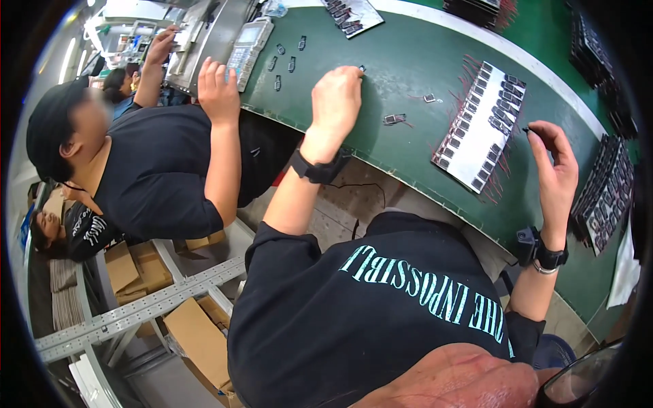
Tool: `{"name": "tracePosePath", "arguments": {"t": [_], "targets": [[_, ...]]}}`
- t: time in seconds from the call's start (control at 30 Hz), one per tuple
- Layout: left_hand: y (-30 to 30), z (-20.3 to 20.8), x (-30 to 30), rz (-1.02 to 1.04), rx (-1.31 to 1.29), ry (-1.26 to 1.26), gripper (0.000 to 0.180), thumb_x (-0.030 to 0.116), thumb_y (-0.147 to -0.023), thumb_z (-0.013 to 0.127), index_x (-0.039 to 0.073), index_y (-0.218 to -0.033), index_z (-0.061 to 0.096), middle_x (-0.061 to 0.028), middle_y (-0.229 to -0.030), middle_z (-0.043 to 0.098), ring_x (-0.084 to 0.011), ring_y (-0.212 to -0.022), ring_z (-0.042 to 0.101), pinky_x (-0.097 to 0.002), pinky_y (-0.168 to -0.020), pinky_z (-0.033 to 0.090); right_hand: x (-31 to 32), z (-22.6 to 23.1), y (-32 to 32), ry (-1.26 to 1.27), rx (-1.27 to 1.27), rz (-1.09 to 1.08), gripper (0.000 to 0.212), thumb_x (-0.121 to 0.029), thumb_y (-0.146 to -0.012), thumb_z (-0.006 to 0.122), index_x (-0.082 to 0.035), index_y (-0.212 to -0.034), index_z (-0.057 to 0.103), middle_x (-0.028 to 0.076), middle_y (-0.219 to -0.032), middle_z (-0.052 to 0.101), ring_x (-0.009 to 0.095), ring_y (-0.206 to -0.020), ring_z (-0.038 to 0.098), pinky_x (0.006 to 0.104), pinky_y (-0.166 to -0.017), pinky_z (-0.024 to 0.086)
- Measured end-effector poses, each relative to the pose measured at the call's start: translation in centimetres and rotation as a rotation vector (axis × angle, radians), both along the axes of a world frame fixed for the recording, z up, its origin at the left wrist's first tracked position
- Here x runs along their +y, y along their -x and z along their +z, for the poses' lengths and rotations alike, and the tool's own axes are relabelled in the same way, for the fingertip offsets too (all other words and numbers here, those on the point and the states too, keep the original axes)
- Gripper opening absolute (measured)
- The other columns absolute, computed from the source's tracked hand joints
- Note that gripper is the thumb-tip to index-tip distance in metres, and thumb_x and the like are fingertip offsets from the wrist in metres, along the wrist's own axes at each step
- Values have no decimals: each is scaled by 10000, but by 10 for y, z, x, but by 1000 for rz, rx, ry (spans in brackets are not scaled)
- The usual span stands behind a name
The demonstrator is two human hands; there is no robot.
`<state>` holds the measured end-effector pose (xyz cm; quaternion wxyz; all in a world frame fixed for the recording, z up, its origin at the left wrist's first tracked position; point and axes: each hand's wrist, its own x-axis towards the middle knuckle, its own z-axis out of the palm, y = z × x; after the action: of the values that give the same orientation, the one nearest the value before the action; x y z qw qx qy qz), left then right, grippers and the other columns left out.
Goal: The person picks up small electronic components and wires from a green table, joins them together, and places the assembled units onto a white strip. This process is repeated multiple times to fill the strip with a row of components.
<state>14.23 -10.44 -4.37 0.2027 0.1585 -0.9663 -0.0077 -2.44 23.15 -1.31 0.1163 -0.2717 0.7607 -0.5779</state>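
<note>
— What is the left hand [337, 102] doing?
— It rests on the green table [408, 61], fingertips pinching a small dark part [362, 68].
— And the right hand [554, 170]?
— Raised, pinching another small part [528, 129] between thumb and finger.
— What lies between them?
— A white tray [479, 126] of parts, nearer the right hand; a loose part [394, 120] sits beside the left hand.
</note>
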Motion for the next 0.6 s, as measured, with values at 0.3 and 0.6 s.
{"name": "tracePosePath", "arguments": {"t": [0.3,0.6], "targets": [[32,39,61,-252,174,-309,444,9,-821,680,50,-1248,567,-116,-953,693,-271,-845,687,-362,-735,562,-7,2,-8,225,-418,198,189,-81,-967,605,1,-1134,642,48,-1068,650,104,-980,606,243,-868,475],[67,41,138,-650,190,-367,609,-8,-823,723,63,-1390,512,-106,-1028,710,-199,-920,708,-307,-764,580,-13,-9,-10,268,-540,215,177,-94,-956,630,10,-1100,624,32,-999,663,101,-896,645,251,-832,520]]}}
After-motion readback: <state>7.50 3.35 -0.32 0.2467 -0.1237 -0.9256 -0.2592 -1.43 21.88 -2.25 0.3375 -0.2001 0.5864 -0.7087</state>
